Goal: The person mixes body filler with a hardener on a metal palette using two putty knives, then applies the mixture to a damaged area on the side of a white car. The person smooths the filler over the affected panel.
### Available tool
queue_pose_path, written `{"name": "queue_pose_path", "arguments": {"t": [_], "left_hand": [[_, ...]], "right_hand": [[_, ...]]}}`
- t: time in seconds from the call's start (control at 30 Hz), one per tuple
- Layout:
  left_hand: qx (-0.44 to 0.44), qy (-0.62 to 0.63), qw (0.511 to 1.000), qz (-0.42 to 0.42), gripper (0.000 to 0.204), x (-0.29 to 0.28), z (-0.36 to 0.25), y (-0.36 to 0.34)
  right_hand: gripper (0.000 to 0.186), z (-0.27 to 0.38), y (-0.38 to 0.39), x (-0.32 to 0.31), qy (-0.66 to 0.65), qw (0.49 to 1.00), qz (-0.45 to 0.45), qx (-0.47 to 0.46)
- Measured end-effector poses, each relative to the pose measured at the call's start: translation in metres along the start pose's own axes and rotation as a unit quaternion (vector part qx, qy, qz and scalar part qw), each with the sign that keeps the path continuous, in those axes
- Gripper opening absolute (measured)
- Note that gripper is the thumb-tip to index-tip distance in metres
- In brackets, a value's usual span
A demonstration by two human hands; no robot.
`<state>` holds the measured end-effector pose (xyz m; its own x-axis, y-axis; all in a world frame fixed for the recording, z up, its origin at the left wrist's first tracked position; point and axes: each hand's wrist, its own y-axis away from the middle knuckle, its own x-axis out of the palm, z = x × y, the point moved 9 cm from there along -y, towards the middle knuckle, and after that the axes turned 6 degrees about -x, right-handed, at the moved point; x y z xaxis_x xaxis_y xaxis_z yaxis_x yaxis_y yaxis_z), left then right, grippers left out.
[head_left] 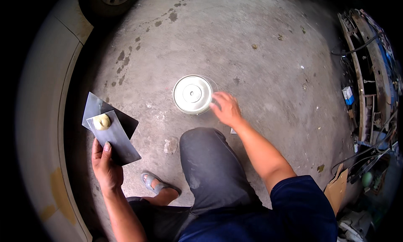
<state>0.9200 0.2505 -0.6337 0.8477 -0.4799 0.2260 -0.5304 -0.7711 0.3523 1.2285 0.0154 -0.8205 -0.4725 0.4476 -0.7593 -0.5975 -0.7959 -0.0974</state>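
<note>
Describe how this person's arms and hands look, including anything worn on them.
The left hand and right hand are ungloved, and both forearms are bare, with no watch or bracelet visible. A short navy-blue fabric sleeve shows on the right side.

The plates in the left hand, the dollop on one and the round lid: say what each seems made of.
Plates: probably satin metal, from the even grey sheen; plastic is possible. Dollop: seemingly smooth, cream-coloured paste, given its swirled folds. Lid: metal or plastic, fairly glossy by its bright glare; I can't tell which.
</note>
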Motion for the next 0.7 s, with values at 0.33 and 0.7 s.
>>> {"name": "queue_pose_path", "arguments": {"t": [0.33, 0.7], "left_hand": [[-0.022, -0.019, 1.0, -0.003, 0.043, 0.006, 0.009, 0.002], [-0.051, -0.028, 0.998, 0.005, 0.038, 0.002, 0.007, 0.01]], "right_hand": [[0.058, -0.185, 0.142, 0.044, 0.073, 0.894, -0.021, 0.442], [0.046, -0.175, 0.128, 0.057, 0.204, 0.9, 0.058, 0.381]]}}
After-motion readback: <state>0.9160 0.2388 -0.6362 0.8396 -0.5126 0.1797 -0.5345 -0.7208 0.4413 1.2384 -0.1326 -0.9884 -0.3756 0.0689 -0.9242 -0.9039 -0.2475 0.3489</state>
